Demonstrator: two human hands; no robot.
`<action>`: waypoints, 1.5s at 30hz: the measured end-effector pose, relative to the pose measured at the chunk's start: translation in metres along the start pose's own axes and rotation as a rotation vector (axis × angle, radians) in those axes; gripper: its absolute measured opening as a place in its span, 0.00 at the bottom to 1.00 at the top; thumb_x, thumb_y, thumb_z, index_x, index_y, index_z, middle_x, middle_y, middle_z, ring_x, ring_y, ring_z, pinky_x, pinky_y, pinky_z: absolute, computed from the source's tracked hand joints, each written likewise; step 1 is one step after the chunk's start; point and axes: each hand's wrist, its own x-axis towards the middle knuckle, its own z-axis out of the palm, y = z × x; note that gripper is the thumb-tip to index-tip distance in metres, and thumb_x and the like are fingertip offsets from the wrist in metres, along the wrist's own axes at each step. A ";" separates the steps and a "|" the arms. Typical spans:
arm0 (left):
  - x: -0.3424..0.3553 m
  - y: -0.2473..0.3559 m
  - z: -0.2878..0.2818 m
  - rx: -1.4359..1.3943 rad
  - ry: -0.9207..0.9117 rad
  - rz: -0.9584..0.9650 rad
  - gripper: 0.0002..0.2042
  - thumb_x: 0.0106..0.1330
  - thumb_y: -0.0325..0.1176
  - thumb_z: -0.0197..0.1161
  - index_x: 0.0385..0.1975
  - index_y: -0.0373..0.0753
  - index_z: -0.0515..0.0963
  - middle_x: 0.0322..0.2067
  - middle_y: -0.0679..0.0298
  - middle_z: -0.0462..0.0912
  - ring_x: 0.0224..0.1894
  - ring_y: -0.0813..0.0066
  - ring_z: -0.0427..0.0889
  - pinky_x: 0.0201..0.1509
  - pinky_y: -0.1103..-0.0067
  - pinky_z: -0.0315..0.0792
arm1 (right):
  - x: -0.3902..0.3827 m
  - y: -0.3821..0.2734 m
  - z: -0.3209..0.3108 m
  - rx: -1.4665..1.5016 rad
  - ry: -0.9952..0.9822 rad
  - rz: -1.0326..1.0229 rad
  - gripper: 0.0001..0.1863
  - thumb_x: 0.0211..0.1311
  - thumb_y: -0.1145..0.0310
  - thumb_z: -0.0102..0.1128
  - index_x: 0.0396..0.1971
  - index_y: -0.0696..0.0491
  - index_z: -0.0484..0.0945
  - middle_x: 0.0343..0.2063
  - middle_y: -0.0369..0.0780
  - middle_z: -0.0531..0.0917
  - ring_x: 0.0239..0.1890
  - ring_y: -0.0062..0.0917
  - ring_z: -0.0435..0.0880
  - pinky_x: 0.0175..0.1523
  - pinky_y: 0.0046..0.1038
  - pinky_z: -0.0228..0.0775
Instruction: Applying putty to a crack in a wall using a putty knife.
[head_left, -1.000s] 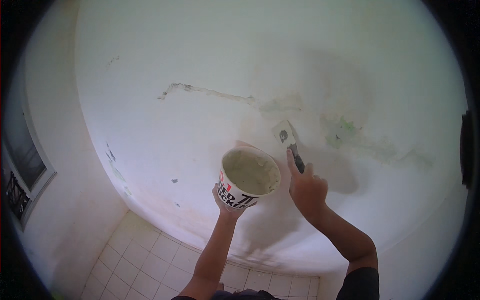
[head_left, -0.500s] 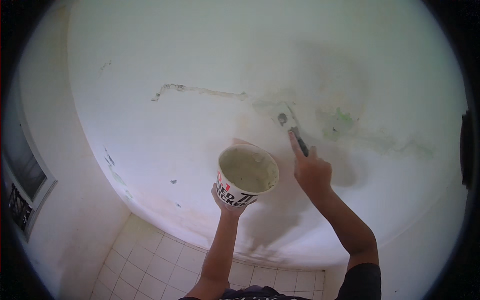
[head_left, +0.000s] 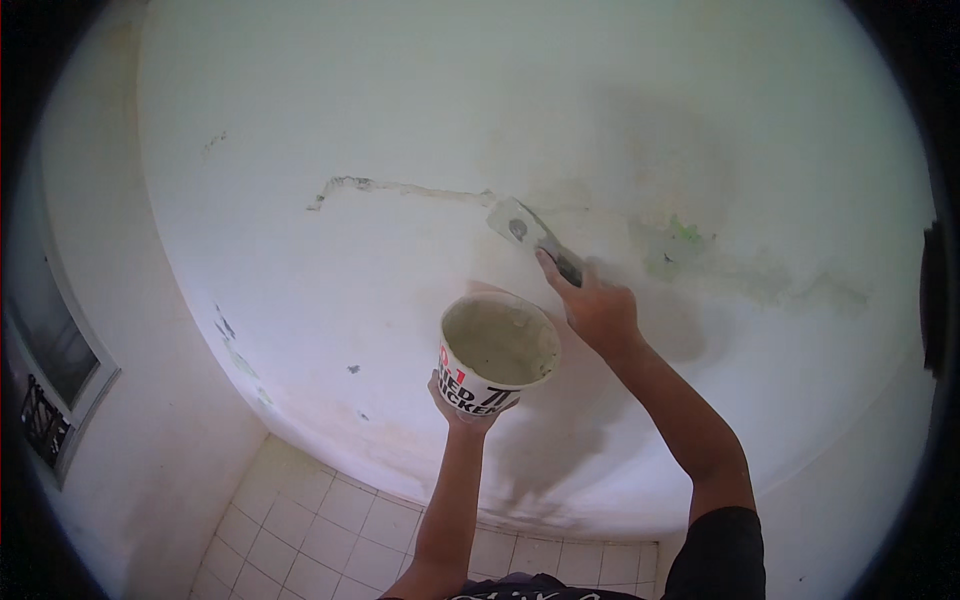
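My right hand (head_left: pixel 602 312) is closed round the dark handle of a putty knife (head_left: pixel 518 222), its index finger stretched along the handle toward the blade. The wide blade, smeared with pale filler, lies against the white wall (head_left: pixel 400 90) at the right end of a long crack (head_left: pixel 420 192). Below and a little left, my left hand (head_left: pixel 468 412) grips a white paper bucket (head_left: pixel 475 392) with red and black print from underneath. Greyish-green putty (head_left: pixel 490 340) coats the bucket's inside, and its open mouth tilts toward me.
Right of the knife, a damp-looking patch has flaking green paint (head_left: pixel 685 230). Chipped spots (head_left: pixel 230 345) mark the lower left of the wall. A window (head_left: pixel 60 350) is in the left side wall. Pale square tiles (head_left: pixel 330 530) cover the floor below.
The putty knife in my right hand has slid left along the wall, up to the crack's right end, and its blade leans more to the left. My left hand and the bucket stay nearly in place.
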 end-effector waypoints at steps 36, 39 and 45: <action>-0.001 0.013 -0.004 -0.142 -0.074 -0.129 0.41 0.63 0.69 0.39 0.72 0.50 0.62 0.67 0.52 0.69 0.64 0.40 0.73 0.54 0.39 0.75 | -0.030 0.001 -0.006 0.103 -0.160 0.058 0.39 0.63 0.65 0.62 0.74 0.33 0.60 0.31 0.42 0.77 0.19 0.34 0.81 0.22 0.36 0.76; 0.000 0.014 -0.014 -0.196 -0.174 -0.164 0.41 0.64 0.69 0.39 0.72 0.49 0.62 0.67 0.52 0.68 0.63 0.40 0.74 0.54 0.39 0.75 | -0.037 0.002 0.002 0.485 -0.070 0.212 0.31 0.67 0.66 0.61 0.68 0.47 0.63 0.37 0.49 0.82 0.26 0.44 0.85 0.31 0.41 0.79; -0.006 0.016 -0.008 -0.184 -0.017 -0.106 0.38 0.65 0.65 0.41 0.69 0.47 0.64 0.63 0.52 0.72 0.57 0.40 0.78 0.40 0.42 0.82 | -0.002 -0.010 -0.002 0.959 -0.073 0.232 0.15 0.72 0.66 0.55 0.52 0.57 0.67 0.34 0.52 0.83 0.33 0.50 0.84 0.36 0.44 0.75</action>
